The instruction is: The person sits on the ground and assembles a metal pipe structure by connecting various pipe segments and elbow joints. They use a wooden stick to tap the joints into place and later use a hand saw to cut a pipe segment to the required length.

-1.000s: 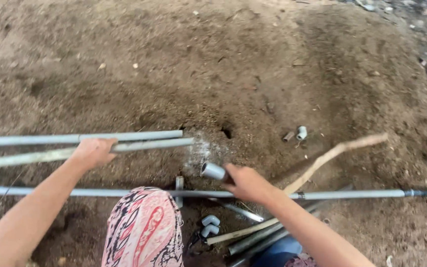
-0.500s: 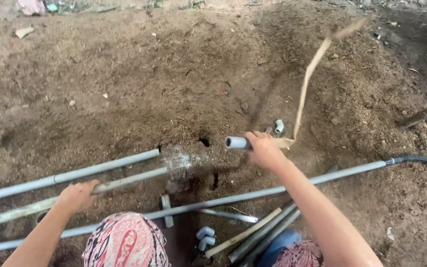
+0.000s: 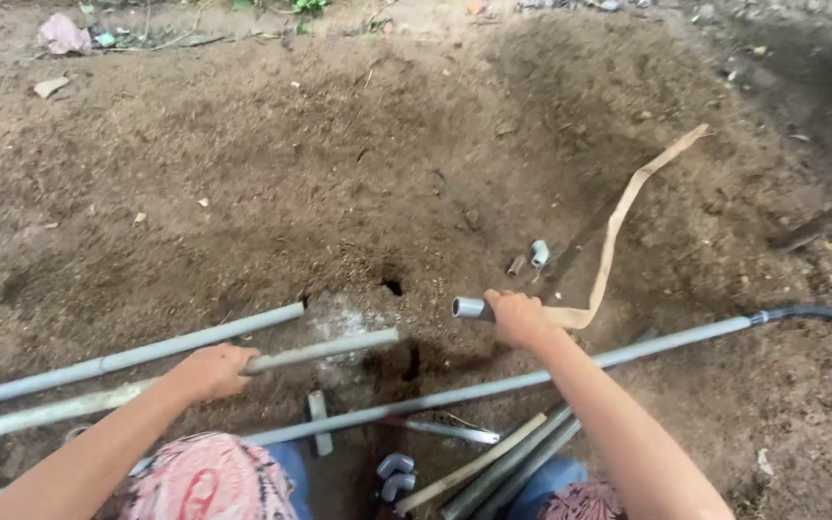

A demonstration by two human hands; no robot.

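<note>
My left hand [image 3: 212, 371] grips a grey plastic pipe [image 3: 325, 350] that runs from the left edge and ends over a small hole in the soil [image 3: 394, 286]. My right hand [image 3: 520, 318] holds a short grey pipe fitting [image 3: 470, 308], its open end facing left, a little right of and above the pipe's free end; the two are apart. A second grey pipe [image 3: 146, 353] lies parallel just beyond the held one.
A long thin pipe [image 3: 647, 347] crosses the foreground and joins a dark hose [image 3: 820, 313] at right. A tan strap [image 3: 618, 226] curls over the soil. Loose fittings [image 3: 537, 253] lie beyond my right hand; more fittings [image 3: 396, 475] and pipe offcuts [image 3: 493, 467] lie near my knees.
The view has tilted. My left hand slid up along the pipe toward its end. My right hand with the fitting stays near the hole, level with the pipe end.
</note>
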